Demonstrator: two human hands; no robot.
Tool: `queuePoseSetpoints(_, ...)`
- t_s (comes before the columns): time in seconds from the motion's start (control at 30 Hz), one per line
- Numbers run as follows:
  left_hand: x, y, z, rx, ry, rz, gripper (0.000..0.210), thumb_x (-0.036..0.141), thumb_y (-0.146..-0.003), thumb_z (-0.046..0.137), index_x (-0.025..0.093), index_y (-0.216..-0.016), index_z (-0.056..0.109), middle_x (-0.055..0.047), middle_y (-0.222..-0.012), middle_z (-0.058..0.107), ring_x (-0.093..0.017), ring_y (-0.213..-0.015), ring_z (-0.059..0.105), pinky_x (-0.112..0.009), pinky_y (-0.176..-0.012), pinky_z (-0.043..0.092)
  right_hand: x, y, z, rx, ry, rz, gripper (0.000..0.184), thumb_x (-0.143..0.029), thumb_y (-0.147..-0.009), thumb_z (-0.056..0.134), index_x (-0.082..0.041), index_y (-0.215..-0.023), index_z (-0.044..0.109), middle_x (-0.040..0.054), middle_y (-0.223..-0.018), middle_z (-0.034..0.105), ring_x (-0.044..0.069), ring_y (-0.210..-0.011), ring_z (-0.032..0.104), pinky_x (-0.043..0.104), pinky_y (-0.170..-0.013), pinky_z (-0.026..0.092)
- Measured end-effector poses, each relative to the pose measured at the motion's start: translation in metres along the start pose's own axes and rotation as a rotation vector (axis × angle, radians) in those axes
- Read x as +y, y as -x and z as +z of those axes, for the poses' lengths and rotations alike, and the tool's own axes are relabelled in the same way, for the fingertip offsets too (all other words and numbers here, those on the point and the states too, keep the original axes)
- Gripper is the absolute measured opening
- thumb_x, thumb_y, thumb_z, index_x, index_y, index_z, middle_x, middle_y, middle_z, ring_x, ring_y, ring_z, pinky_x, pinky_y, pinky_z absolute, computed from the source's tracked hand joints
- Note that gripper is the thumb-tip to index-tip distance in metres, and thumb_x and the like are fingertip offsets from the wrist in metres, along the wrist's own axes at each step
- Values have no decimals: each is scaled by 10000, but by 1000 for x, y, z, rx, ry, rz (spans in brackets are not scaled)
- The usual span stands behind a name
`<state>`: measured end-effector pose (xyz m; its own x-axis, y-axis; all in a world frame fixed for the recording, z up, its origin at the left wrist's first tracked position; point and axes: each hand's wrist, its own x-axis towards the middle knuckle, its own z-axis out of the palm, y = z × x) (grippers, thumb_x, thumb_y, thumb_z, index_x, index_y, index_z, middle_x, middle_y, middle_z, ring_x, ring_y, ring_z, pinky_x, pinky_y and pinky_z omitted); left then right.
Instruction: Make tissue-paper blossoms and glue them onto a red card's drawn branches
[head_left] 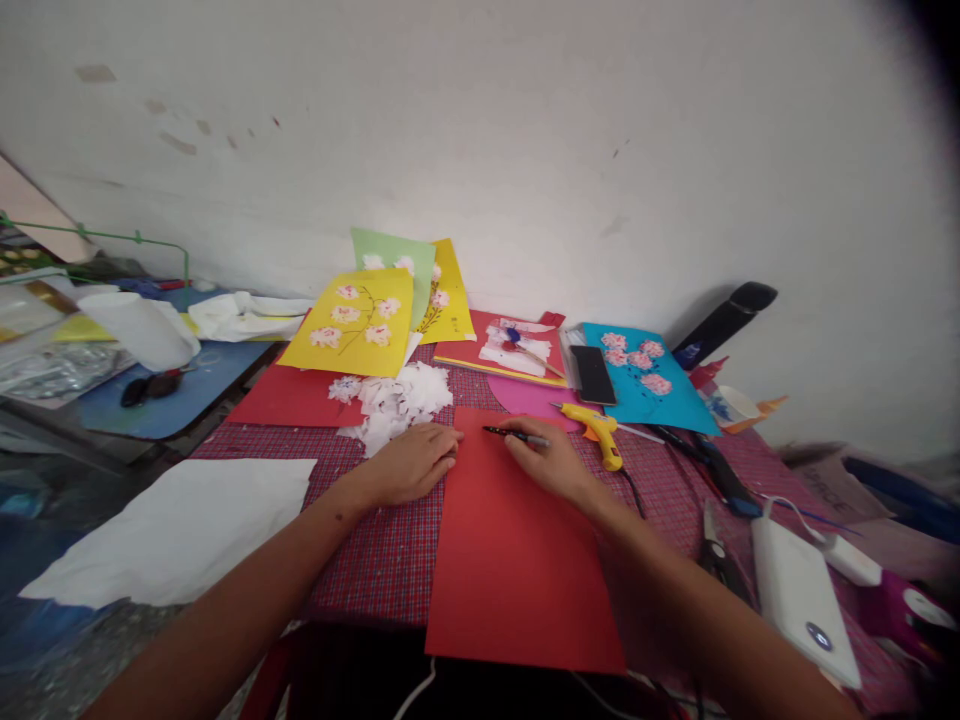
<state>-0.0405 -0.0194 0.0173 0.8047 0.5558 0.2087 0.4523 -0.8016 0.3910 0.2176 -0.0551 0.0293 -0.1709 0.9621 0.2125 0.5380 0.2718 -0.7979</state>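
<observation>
My right hand [541,458] pinches a dark pen [498,432], its tip pointing left above the upper part of a red sheet of paper [517,560]. I cannot tell whether the tip touches the sheet. No drawn line shows on the red surface. My left hand [416,462] lies at the sheet's upper left edge, fingers bent loosely and resting down, with nothing visible in them. Just beyond it sits a heap of torn white paper [405,400]. A yellow glue gun [600,430] lies to the right of my right hand.
Yellow flower cards [352,320] lean toward the wall; a blue flower card [652,375] and a black phone [592,374] lie at the back right. Scissors [716,550] and a white power bank [802,590] are at the right. A white sheet [187,525] overhangs the left edge.
</observation>
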Motion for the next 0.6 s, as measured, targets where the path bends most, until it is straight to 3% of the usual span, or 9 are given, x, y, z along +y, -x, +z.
queuePoseSetpoints(0.6,0,0,0,-6,0,1,201,267,-986,373,199,-1042,554,-101,-1285,595,-235,-1199,532,-444,-1071,388,-1,-1,0,7,-19,0,238,-202,-852,526,-220,-998,712,45,-1038,747,196,-972,683,338,-867,538)
